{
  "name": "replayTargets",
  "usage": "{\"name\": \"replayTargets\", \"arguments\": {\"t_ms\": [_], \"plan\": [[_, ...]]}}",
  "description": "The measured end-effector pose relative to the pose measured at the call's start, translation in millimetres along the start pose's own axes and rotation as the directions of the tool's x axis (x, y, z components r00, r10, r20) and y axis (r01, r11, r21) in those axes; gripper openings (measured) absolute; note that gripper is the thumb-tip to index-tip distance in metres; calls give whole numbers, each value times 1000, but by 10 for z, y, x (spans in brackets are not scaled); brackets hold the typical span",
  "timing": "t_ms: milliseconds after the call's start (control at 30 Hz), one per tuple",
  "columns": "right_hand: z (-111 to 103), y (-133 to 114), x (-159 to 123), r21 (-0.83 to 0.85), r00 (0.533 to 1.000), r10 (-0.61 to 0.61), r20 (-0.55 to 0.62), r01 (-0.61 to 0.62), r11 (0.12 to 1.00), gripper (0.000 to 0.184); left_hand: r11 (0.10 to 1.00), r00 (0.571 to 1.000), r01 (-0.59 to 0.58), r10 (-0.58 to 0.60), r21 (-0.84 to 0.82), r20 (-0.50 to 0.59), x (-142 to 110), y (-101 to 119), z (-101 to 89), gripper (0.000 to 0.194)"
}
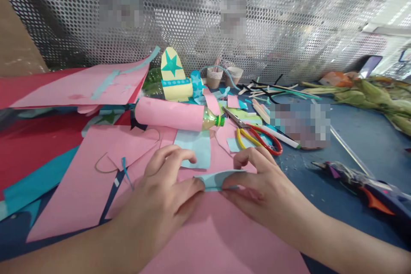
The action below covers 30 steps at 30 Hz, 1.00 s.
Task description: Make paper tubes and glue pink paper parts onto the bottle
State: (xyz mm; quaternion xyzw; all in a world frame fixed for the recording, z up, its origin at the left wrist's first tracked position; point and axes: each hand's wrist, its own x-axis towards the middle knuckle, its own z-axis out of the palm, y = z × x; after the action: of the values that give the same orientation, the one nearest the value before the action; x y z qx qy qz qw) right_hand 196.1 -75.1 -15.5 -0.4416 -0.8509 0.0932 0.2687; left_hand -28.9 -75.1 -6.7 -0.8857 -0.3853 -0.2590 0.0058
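My left hand (163, 197) and my right hand (260, 188) meet over a pink paper sheet (208, 239) at the near edge. Between their fingertips they pinch a small folded light blue paper piece (214, 180), the left hand at its left end, the right hand along its right side. Just beyond the hands lies a flat light blue paper square (195, 146). A plastic bottle wrapped in pink paper (170, 114), with a green cap, lies on its side farther back.
Red and yellow handled scissors (257, 135) lie right of the bottle. A dark glue gun (362, 182) rests at the right on the blue table. Pink, red and teal paper sheets (80, 83) cover the left. A perforated metal screen (205, 17) stands behind.
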Motion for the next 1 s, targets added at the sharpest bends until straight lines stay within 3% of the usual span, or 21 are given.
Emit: {"name": "replayTargets", "arguments": {"t_ms": [267, 433, 500, 600, 700, 933, 1000], "plan": [[25, 11, -2, -2, 998, -66, -15, 66, 998, 13, 996, 999, 25, -27, -83, -22, -9, -10, 45, 24], [22, 3, 17, 14, 995, -99, 7, 99, 995, 12, 992, 997, 36, -27, -121, 69, 12, -20, 40, 21], [18, 1, 20, 18, 996, -91, 12, 91, 996, 13, 994, 999, 30, -26, -103, 44, 12, -14, 25, 16], [12, 2, 17, 66, 998, -53, 32, 50, 997, 12, 999, 999, -35, 34, -26, -31, -23, 8, 6, 12], [12, 9, 10, 106, 997, -26, 67, 19, 994, 13, 995, 995, -98, 99, 32, -30, -57, 33, 6, 17], [21, 17, -8, 96, 997, 10, 79, -17, 995, 10, 991, 998, 62, -57, -119, 41, 18, 17, 59, 14], [9, 7, -6, 63, 999, 17, 30, -19, 998, 7, 984, 993, 95, -84, -152, 82, 30, -2, 72, 14]]}}
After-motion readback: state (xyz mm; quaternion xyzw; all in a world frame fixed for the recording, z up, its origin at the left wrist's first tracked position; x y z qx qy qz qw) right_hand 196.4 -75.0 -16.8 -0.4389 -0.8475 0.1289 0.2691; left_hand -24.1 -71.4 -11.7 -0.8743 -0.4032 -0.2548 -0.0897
